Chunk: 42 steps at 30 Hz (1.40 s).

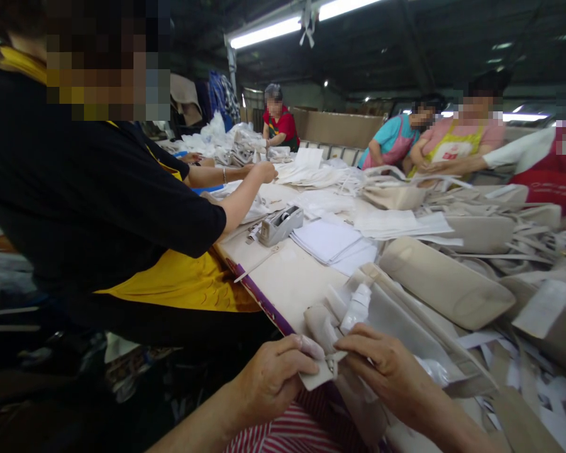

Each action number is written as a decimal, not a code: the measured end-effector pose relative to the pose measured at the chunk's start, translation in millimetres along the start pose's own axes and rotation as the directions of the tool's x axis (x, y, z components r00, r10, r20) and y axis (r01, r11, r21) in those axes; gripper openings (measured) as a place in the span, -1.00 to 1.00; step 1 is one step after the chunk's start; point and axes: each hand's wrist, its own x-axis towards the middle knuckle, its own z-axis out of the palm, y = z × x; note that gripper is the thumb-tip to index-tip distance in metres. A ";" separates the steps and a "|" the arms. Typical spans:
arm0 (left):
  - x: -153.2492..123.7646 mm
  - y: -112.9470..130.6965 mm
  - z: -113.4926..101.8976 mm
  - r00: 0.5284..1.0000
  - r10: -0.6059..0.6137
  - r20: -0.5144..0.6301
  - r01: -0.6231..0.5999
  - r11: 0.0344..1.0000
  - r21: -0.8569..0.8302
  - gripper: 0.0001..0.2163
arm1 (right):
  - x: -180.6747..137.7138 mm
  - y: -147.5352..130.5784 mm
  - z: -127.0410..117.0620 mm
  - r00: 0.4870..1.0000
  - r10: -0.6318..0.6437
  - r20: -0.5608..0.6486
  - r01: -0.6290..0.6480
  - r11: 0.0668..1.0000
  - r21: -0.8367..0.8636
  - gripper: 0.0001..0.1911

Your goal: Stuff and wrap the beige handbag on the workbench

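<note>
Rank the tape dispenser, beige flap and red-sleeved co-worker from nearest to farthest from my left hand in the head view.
1. Beige flap, in your left hand.
2. Tape dispenser, ahead on the table.
3. Red-sleeved co-worker, in the far background.

Pale beige tab [315, 380] with small metal fitting [331, 363], tilted near table edge [277, 317]

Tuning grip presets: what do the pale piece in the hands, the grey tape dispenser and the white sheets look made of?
Pale piece: perhaps leather or coated fabric; smooth, matte, stiff-edged. Tape dispenser: likely plastic; dull grey, moulded-looking. White sheets: probably paper; thin, flat, matte.
</note>
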 end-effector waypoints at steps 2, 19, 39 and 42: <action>-0.6 -0.5 4.0 0.999 -0.028 -0.046 0.027 0.999 -0.018 -0.73 | -8.0 -1.7 9.4 0.974 0.006 -0.227 -0.022 0.998 -0.064 -0.78; -1.4 17.0 20.2 0.998 0.045 -0.041 -0.040 0.992 0.121 -0.75 | -27.2 -14.6 39.1 0.982 0.123 -0.143 -0.145 0.977 -0.156 -0.76; -25.0 14.1 29.9 0.986 0.159 -0.053 -0.156 0.986 0.051 -0.74 | -30.1 -21.1 34.6 0.962 0.249 -0.112 -0.231 0.961 0.150 -0.78; -24.1 15.4 27.7 0.984 0.176 -0.018 -0.175 0.983 0.058 -0.75 | -31.0 -26.3 29.3 0.969 0.233 -0.081 -0.213 0.956 0.202 -0.75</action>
